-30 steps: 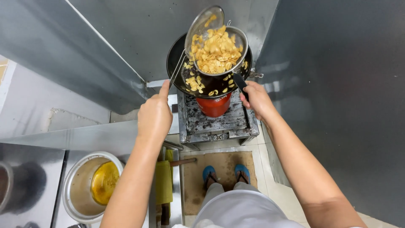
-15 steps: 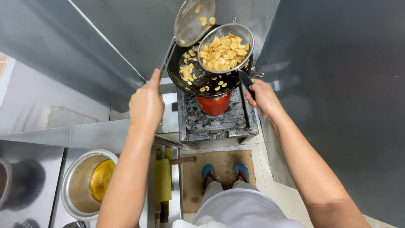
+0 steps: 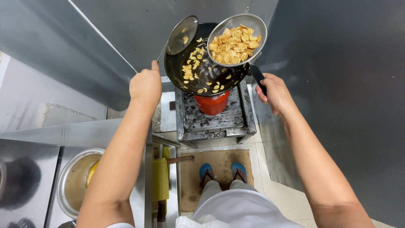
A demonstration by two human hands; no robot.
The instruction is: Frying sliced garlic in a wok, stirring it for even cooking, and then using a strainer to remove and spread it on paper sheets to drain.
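Fingers of left hand (image 3: 145, 84) curled tight round thin metal handle of round steel skimmer ladle (image 3: 182, 35), thumb up along it; ladle tilted over left rim of black round wok (image 3: 198, 71), one or two chips stuck on it. Fingers of right hand (image 3: 275, 93) wrapped shut on black handle of round wire-mesh strainer (image 3: 237, 40); strainer held above right half of wok, heaped with golden fried chips (image 3: 233, 42). More loose chips lie in dark oil inside wok. Wok sits on sooty grey metal burner stand (image 3: 214, 120), red gas burner body (image 3: 212, 103) under it, at stand's far edge.

Around: steel wall panels left, back and right, close in on both sides of stand. Lower left, steel surface (image 3: 33, 139) carries round steel bowl (image 3: 69, 181) with yellowish liquid near its near edge, partly hidden by left forearm. Yellow cloth (image 3: 160, 179) hangs beside surface edge. Brown mat (image 3: 219, 169) on tiled floor, blue sandals (image 3: 222, 172) on it.

Both arms stretched forward, nearly straight; left wrist raised, right wrist angled inward toward wok.
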